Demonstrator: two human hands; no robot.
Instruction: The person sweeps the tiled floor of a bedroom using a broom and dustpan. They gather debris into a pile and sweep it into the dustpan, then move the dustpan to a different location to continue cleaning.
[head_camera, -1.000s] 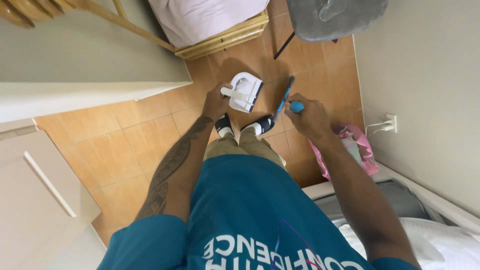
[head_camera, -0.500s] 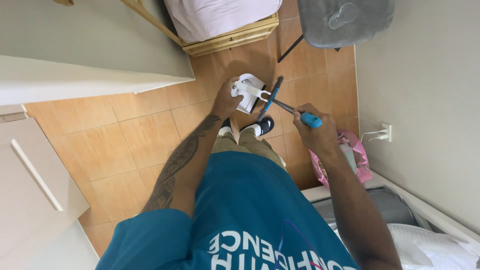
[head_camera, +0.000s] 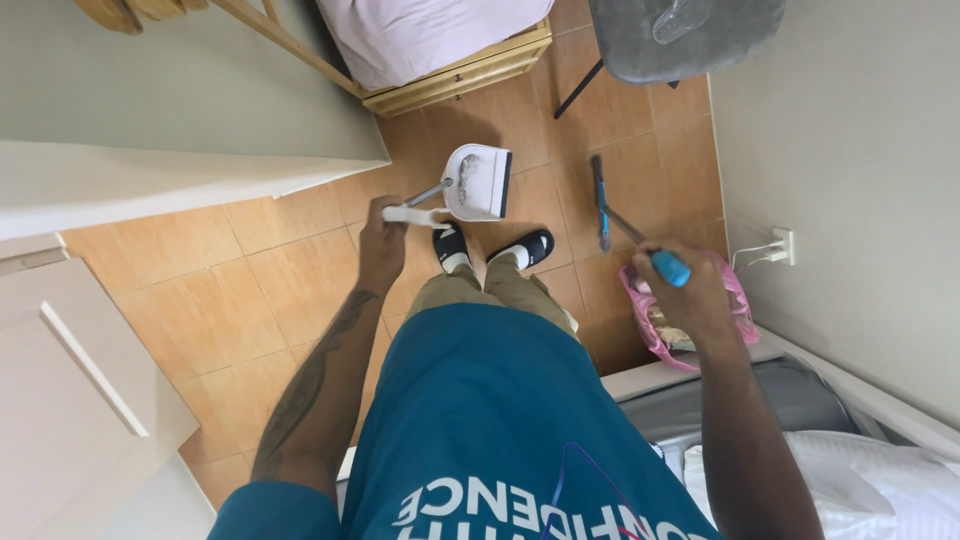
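Since half a second ago the broom has swung right, away from the dustpan, which now hangs flatter with grey dust in it. The left hand grips the dustpan's white handle; the right hand is closed on the broom's blue grip. One pink bag sits beneath the right hand, one grey chair ahead, and two sandalled feet stand between.

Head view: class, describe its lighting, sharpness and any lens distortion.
Head view: soft, even daylight, no harsh glare; only faint shadows on the tiled floor. The dustpan in the left hand is fairly sharp; the brush held by the right hand is slightly blurred. Wide-angle lens bends the walls and stretches the arms at the edges.
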